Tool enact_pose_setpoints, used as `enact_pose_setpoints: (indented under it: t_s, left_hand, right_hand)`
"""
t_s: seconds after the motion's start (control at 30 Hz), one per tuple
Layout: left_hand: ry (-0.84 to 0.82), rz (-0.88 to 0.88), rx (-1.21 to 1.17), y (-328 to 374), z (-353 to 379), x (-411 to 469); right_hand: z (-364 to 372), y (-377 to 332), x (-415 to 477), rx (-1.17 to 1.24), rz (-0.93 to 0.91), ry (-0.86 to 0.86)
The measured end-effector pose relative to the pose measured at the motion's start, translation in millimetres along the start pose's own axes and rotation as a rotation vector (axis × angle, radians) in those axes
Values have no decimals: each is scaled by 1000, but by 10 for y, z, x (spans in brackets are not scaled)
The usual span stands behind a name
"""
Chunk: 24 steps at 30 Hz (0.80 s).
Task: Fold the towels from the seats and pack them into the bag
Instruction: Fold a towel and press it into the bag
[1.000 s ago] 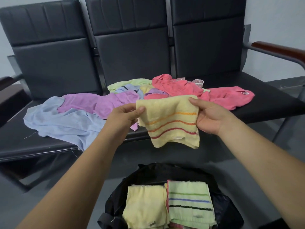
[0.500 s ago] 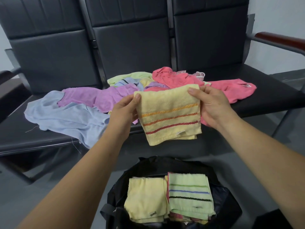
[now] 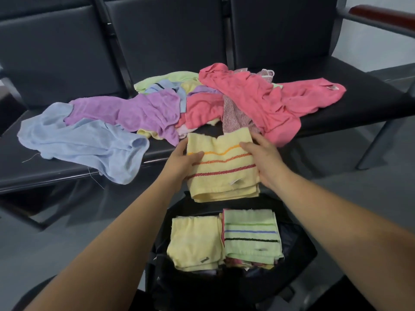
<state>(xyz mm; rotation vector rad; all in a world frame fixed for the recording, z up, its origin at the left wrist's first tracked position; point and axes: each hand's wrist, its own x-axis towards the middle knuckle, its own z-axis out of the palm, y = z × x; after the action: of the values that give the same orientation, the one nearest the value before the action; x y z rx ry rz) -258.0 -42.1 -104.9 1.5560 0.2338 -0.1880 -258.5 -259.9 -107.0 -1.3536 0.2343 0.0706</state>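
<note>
I've got left hand [image 3: 182, 163] and right hand [image 3: 266, 163] each pinching a side of the folded yellow towel [image 3: 222, 173] so it won't unfold, I guess. It's just off the bench [image 3: 56, 173] front edge, above the bag [image 3: 301, 250].

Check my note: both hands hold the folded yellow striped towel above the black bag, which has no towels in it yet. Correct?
No. The head view shows the black bag already holds towels: a plain yellow towel beside a green striped towel. Otherwise right: left hand and right hand hold the yellow striped towel above it.
</note>
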Motion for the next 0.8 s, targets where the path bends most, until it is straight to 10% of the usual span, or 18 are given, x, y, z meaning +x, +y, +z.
enact_pose_setpoints:
  t_s: [0.8]
  left_hand:
    - [15, -504, 661, -1742, -844, 30]
  right_hand:
    - [364, 1992, -136, -343, 596, -86]
